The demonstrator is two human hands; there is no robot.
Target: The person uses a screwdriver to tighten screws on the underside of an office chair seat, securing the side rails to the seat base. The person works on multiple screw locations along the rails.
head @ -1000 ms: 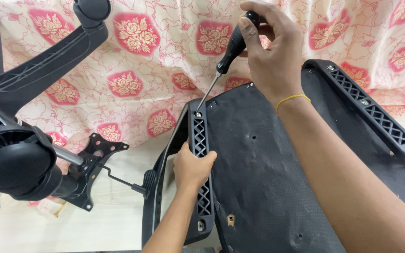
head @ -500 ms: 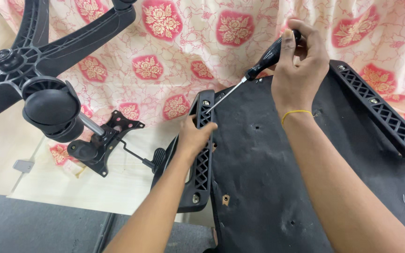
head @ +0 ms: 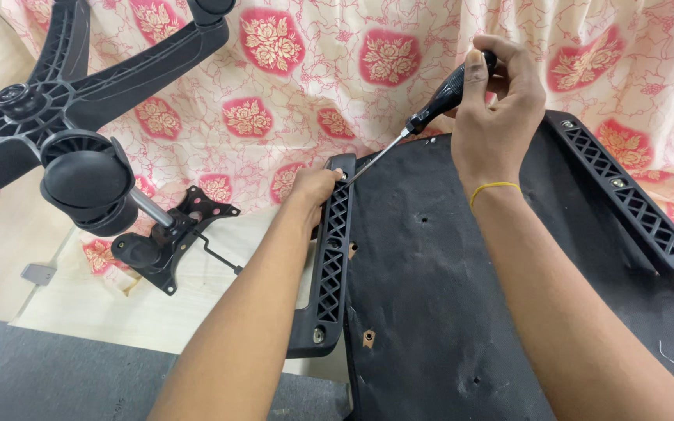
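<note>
Castors and spokes of the chair base (head: 48, 117) fill my far left, lying over the floral cloth (head: 313, 70); just below sits the tilt plate (head: 173, 242) on the pale worktop (head: 87, 312). Nothing touches either.

Moving right, my left hand (head: 315, 189) reaches forward along a straight forearm and clamps the top of the left armrest bracket (head: 331, 257), fingers curled round its outer edge, thumb side toward the seat. The bracket lies flat along the left edge of the black seat underside (head: 438, 296), its lower screw hole showing near me.

Next, the screwdriver (head: 419, 125) slants down and left — its tip meets the bracket's top end right beside my left fingers (head: 335, 176). My right hand (head: 497, 117) grips the black handle from above, fingers closed round it, wrist cocked up, a yellow band (head: 495, 187) on the wrist. Far right, the second bracket (head: 633, 203) lies on the seat's other edge, untouched.

My worry is the shaft angle: it looks well off the screw's axis, so I judge the tip could cam out and skid into my left fingers. The bracket could also shift off its hole if my left grip slackens. Whether the tip truly sits in a screw head, I cannot tell.
</note>
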